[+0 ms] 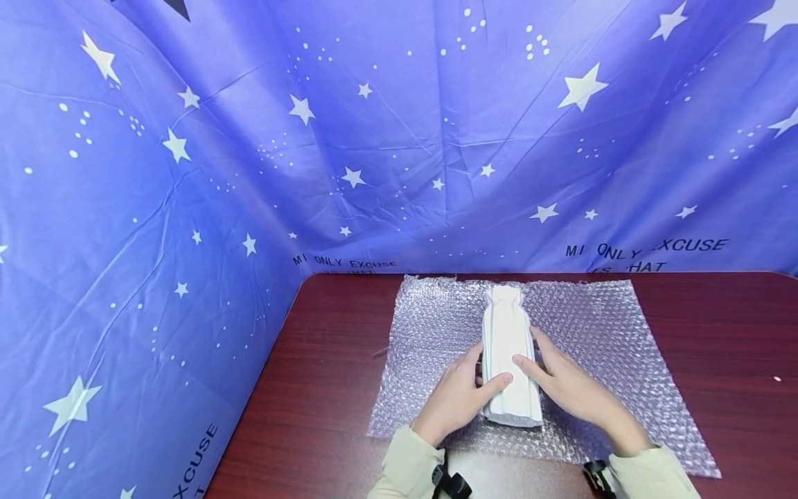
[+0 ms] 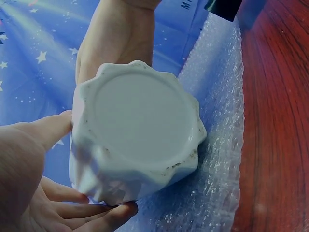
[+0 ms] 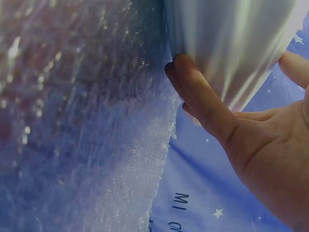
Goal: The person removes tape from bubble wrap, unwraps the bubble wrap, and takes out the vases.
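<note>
A white fluted vase (image 1: 510, 333) lies over a sheet of bubble wrap (image 1: 592, 360), its narrow neck toward the back and its base toward the person. In the left wrist view the vase's scalloped base (image 2: 145, 118) faces the camera, with small dark marks along the rim. The left hand (image 1: 458, 395) holds the vase's left side, thumb on top and fingers reaching underneath. On the other side the right hand (image 1: 570, 384) grips it, thumb on top. In the right wrist view, that hand's fingers (image 3: 207, 99) curve around the ridged wall.
The bubble wrap is spread on a dark red wooden table (image 1: 324, 346). A blue curtain with white stars (image 1: 386, 138) hangs behind and along the left. A small white speck (image 1: 776, 379) lies on the table at the right.
</note>
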Tool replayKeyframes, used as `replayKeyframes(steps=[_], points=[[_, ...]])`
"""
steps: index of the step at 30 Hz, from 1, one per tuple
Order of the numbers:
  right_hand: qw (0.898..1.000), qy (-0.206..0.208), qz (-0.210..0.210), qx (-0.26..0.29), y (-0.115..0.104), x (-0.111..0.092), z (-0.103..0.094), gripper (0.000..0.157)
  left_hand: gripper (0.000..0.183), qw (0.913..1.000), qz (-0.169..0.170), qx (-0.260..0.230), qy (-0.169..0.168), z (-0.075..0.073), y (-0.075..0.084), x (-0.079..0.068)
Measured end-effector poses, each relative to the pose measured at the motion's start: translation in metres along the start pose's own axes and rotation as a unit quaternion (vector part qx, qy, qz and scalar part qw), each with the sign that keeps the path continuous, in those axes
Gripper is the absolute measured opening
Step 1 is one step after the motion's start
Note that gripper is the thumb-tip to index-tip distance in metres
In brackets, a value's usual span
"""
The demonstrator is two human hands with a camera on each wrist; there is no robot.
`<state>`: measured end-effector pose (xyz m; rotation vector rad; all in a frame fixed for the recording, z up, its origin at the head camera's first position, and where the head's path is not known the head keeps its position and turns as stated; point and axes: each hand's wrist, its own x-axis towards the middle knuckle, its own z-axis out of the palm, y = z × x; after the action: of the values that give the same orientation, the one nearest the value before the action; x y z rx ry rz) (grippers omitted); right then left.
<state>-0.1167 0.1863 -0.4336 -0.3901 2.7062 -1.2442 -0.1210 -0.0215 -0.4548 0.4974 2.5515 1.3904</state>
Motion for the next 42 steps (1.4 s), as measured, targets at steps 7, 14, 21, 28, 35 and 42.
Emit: replayKeyframes(steps=[7,14,21,28,35,42], points=[[1.0,0.003,-0.004,-0.006,-0.003,0.0,-0.001,0.082,0.072,0.9998,-0.006,-0.02,0.004,-0.004,0.003,-0.002],[1.0,0.007,-0.005,-0.005,-0.009,0.001,0.001,0.084,0.076,0.9996,-0.017,-0.018,0.016,-0.011,0.005,-0.004],[0.999,0.031,-0.005,-0.016,-0.016,0.003,0.004,0.084,0.079,0.9984,-0.012,-0.036,0.042,-0.016,0.004,-0.003],[0.998,0.058,-0.029,0.001,-0.019,0.007,0.009,0.081,0.082,0.9946,-0.006,-0.073,0.074,-0.021,0.004,-0.005],[0.995,0.081,-0.052,0.033,-0.023,0.012,0.015,0.079,0.083,0.9898,0.002,-0.095,0.106,-0.024,0.004,-0.005],[0.992,0.088,-0.063,0.06,-0.025,0.016,0.021,0.081,0.083,0.9852,0.021,-0.105,0.134,-0.028,0.004,-0.005]])
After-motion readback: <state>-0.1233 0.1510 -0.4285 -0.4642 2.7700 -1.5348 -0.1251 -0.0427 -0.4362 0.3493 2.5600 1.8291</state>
